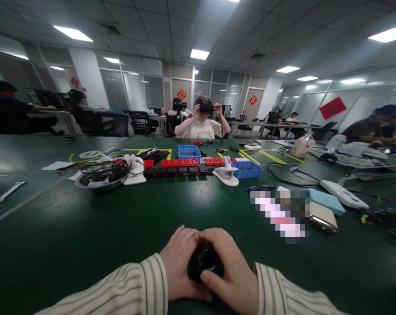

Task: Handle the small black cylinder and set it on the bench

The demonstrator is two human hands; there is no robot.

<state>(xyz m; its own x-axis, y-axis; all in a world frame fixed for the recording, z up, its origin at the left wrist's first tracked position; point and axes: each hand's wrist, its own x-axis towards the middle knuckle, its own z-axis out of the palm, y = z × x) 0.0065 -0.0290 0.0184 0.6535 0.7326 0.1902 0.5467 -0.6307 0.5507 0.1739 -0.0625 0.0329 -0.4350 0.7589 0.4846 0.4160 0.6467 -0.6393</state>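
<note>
A small rounded black object [207, 259] with a glossy ring-like top is near the front edge of the green table, between my two hands. My left hand [181, 264] curves around its left side, with the fingertips meeting the other hand at the far side. On the opposite side my right hand [232, 267] wraps it, the thumb lying over the front of the glossy top. Both palms hide much of the object, so its exact kind cannot be made out. Striped sleeves cover both my wrists.
A metal bowl of cables [101, 177], red and black blocks [180, 164], blue bins [247, 169] and a white clip stand [226, 173] span the table's middle. A wrench [9, 192] lies left; a light-blue case [325, 201] lies right. A person wearing a headset [203, 122] sits opposite.
</note>
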